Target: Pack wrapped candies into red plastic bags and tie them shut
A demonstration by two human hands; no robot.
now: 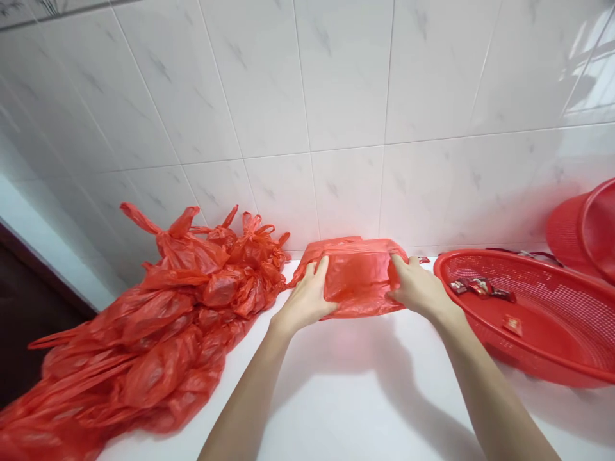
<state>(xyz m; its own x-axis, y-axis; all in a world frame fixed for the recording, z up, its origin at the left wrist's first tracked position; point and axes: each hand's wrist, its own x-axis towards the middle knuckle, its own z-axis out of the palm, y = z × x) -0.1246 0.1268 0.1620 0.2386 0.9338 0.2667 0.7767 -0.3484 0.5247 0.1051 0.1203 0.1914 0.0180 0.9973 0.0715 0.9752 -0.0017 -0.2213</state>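
A thin red plastic bag is spread between my two hands near the wall, its mouth stretched wide towards me. My left hand grips the bag's left edge, the thumb and fingers on either side of the plastic. On the opposite edge, my right hand holds the bag in the same manner, with some fingers hidden by the plastic. The inside of the bag shows only red film. To the left lies a large heap of tied red plastic bags, their knotted handles sticking up.
At right stands a wide red perforated basket with several small wrapped packets inside. Behind it a red bucket-like container lies tipped by the tiled wall. Everything rests on a white tabletop.
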